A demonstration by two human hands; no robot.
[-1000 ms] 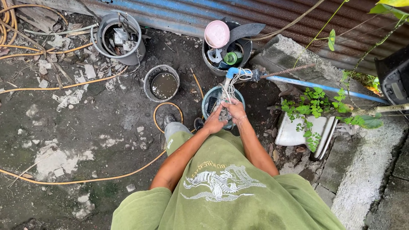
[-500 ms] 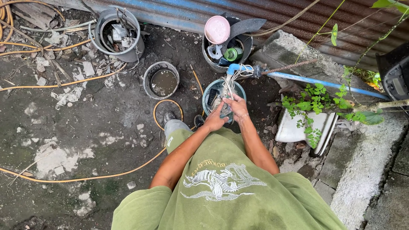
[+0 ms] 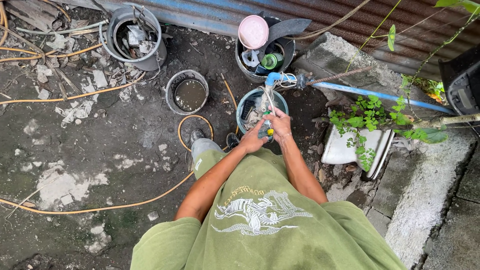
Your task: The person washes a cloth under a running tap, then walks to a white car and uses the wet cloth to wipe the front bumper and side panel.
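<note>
Bucket (image 3: 250, 100) of water sits on the muddy ground right under the blue tap (image 3: 272, 78), and that's where the washing is going on. Both hands are over its near rim with a thin stream running onto them.

Going big to small: the corrugated wall runs along the far edge of the ground, with a concrete block (image 3: 345, 57) in front of it and the blue pipe (image 3: 385, 95) feeding the tap. An orange hose (image 3: 125, 202) loops across the ground on the left. Past the bucket there's a black tub (image 3: 285, 50) stuffed with bottles and a pink lid (image 3: 253, 31), a grey pail (image 3: 131, 37) of junk at the far left, and a small can (image 3: 189, 92) of murky water in between.

Left hand (image 3: 252, 141) is cupped against the side of a small thing with a yellow tip (image 3: 270, 132); right hand (image 3: 280, 125) is closed around it from above. Can't tell what it actually is, too small and half covered.

My take on doing this bit well: keep the thing low and inside the rim so runoff lands in the bucket rather than on the shoes, turn it under the stream instead of scrubbing one face, and grip firm since wet fingers slip and anything dropped goes straight into that cloudy water.
</note>
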